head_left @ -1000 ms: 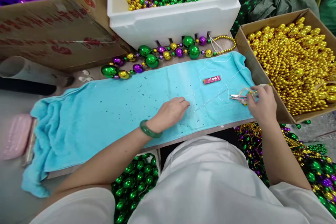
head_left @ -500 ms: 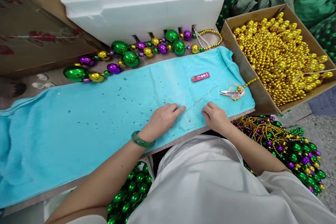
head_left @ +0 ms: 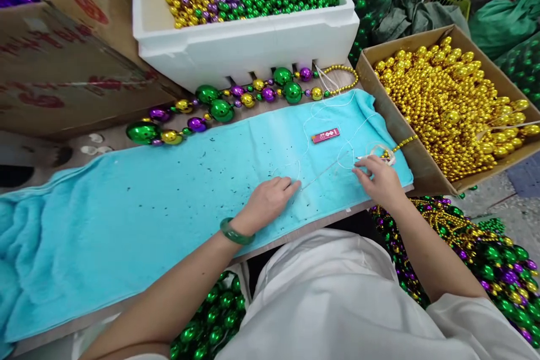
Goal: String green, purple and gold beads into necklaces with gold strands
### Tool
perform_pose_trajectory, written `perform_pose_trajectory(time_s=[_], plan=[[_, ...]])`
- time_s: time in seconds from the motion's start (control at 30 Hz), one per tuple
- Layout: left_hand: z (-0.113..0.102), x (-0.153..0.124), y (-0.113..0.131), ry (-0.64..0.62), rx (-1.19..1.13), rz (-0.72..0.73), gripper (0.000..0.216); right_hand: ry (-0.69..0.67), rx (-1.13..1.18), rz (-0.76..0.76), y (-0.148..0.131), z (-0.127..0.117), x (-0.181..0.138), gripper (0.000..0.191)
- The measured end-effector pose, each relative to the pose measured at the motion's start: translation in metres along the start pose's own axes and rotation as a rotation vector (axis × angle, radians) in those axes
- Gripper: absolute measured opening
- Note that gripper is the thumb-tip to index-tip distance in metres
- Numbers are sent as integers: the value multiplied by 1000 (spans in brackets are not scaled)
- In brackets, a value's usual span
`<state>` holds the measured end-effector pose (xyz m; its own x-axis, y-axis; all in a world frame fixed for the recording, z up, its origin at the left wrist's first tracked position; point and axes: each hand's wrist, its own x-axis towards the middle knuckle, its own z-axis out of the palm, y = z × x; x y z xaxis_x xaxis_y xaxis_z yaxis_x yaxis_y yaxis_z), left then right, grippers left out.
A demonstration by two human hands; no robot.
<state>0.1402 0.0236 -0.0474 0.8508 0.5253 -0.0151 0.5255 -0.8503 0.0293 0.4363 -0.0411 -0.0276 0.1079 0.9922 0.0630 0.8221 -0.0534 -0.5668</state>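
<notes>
My left hand (head_left: 270, 201), with a green bangle on the wrist, is closed over the blue towel (head_left: 181, 225). Its thumb and forefinger pinch the near end of a thin, long needle (head_left: 323, 173) that slants up to the right. White thread (head_left: 304, 129) loops loosely over the cloth around it. My right hand (head_left: 377, 180) is at the small scissors (head_left: 360, 158), its thumb and forefinger apart and partly covering them. Behind the scissors is a clear ring-shaped roll (head_left: 382, 151). A dark red packet (head_left: 325, 135) lies farther back on the towel.
A string of large green, purple and gold beads (head_left: 221, 111) lies along the white foam box (head_left: 248, 45), which holds loose beads. At the right stands a carton (head_left: 426, 154) of gold bead strands. More bead strands (head_left: 498, 259) hang below it. Another carton (head_left: 84, 90) is at the left.
My right hand has moved right, from beside the needle to the scissors, and its fingers have opened. My left hand keeps its place on the towel. The view has shifted slightly.
</notes>
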Motion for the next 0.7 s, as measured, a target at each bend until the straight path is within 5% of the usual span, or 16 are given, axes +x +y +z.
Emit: perform_pose_trajectory(time_s=[0.13,0.4,0.57,0.7], plan=[[2,0,0,17,65,18,24,107,-159,44,1,2,49,21],[-1,2,4,71,-52,-71,21,80,-199,65,-8,20,106,23],[-21,3,-9,290,-612,-451,20,164,-19,-77,-9,22,109,18],[-34,8,-19,369,-1180,-836,20,48,330,-187,-29,37,94,11]])
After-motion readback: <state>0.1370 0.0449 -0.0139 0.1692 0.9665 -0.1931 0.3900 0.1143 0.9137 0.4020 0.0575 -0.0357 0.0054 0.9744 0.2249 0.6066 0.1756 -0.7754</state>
